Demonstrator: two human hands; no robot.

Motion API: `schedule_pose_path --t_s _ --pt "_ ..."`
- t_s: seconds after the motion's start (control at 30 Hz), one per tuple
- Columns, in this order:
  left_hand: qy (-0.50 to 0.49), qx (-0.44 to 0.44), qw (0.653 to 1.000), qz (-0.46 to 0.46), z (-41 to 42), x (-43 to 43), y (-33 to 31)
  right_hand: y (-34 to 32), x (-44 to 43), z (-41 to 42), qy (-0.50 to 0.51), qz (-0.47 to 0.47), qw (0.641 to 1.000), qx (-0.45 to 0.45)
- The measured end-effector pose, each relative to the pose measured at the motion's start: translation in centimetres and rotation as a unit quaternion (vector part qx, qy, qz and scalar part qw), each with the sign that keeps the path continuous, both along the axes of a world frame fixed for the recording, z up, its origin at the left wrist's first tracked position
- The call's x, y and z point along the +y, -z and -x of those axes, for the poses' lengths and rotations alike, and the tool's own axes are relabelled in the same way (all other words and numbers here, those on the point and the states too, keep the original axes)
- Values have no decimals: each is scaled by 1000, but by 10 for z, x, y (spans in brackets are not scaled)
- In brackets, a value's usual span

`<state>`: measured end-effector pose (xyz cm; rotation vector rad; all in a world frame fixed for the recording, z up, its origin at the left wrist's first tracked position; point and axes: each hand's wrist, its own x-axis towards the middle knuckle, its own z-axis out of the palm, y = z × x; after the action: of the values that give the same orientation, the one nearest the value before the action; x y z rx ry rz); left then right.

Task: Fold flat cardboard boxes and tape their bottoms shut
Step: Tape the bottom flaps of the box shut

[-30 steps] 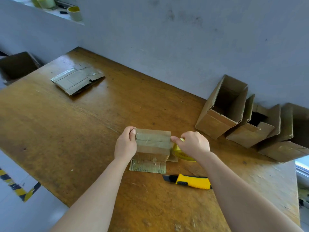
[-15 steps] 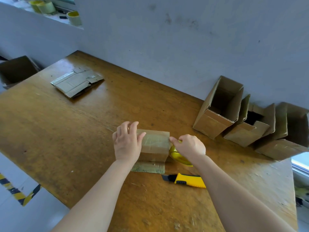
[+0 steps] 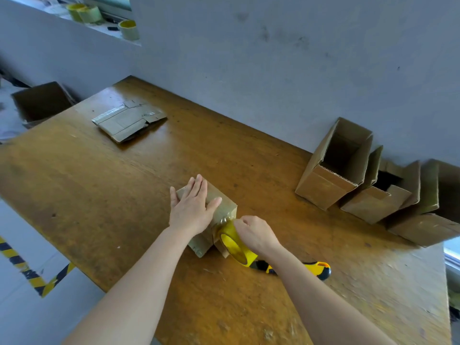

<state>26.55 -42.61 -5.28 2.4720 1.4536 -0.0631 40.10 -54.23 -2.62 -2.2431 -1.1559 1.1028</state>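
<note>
A small cardboard box (image 3: 225, 205) stands bottom-up near the middle of the wooden table (image 3: 99, 195), with tape across its top face. My left hand (image 3: 193, 209) presses flat on that face, fingers straight. My right hand (image 3: 256, 235) grips a yellow roll of tape (image 3: 232, 242) held against the box's near right side. A flap of the box (image 3: 199, 246) lies on the table below my left wrist.
A yellow utility knife (image 3: 316, 268) lies behind my right forearm. A stack of flat boxes (image 3: 128, 120) sits at the far left. Three folded boxes (image 3: 333, 168) lean along the wall at the right. An open carton (image 3: 41, 103) stands off the table's left end. Tape rolls (image 3: 128, 29) sit on the ledge.
My left hand has opened flat on top of the box. My right hand has brought the tape roll down the box's right side. The box has turned.
</note>
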Motion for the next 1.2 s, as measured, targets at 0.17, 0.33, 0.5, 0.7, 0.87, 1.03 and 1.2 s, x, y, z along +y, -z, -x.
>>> schedule_pose_path --t_s 0.17,0.33,0.5,0.7,0.87,1.03,1.2 --pt "66 46 997 -1 13 17 3 8 -14 12 -4 10 977 212" --pt "94 44 995 -2 16 25 3 19 -21 23 8 -2 978 209" --pt "99 37 994 -10 15 24 3 17 -4 20 62 106 985 124" --pt "97 46 994 -22 14 21 1 22 11 24 91 142 977 131" --pt "103 39 992 -56 12 3 -4 23 15 26 63 143 985 74" --pt "133 5 980 -146 8 -13 -7 16 10 24 48 141 984 97" --pt "156 -11 980 -126 10 -9 -2 10 -11 19 12 87 979 183"
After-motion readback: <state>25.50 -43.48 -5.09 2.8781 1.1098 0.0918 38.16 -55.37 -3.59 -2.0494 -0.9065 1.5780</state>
